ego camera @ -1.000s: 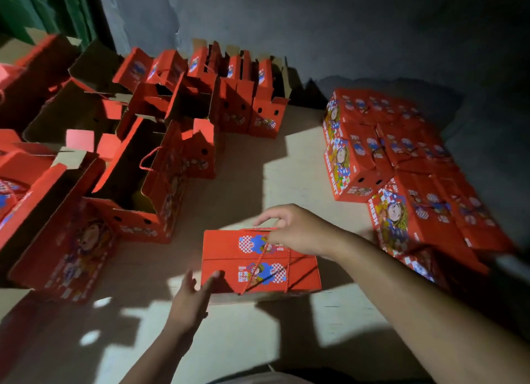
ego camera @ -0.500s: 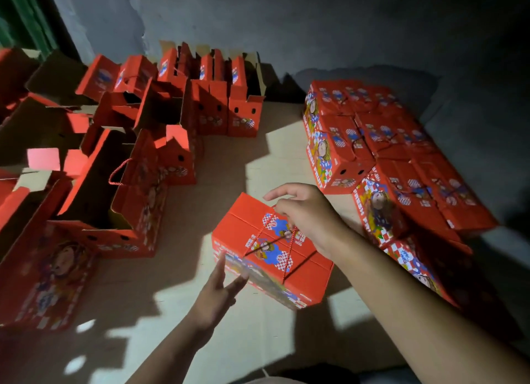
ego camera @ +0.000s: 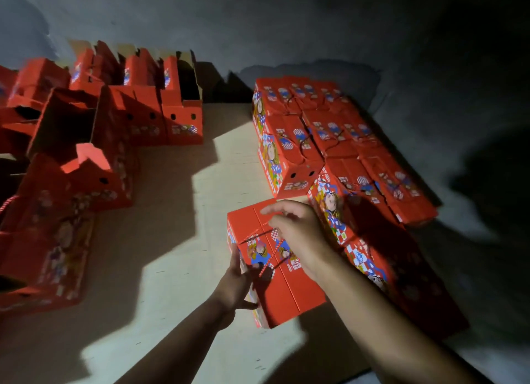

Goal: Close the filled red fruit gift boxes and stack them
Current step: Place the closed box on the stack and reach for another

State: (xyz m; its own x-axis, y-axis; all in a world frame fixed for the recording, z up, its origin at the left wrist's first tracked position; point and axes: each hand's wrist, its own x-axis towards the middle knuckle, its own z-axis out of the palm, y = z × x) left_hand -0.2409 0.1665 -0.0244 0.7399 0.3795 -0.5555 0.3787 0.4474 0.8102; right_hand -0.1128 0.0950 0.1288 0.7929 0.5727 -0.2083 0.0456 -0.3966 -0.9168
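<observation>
Red closed box (ego camera: 275, 263) swung right toward stack (ego camera: 344, 143) | right hand (ego camera: 298, 234) grips rope handle (ego camera: 265, 226), left hand (ego camera: 238, 283) flat, steadying | stacking next.

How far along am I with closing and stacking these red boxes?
Done: a stack of closed boxes sits on the right. In hand: one closed box, right hand gripping its rope handle, left hand against its side, not yet stacked. Left: many open boxes on the left.
</observation>
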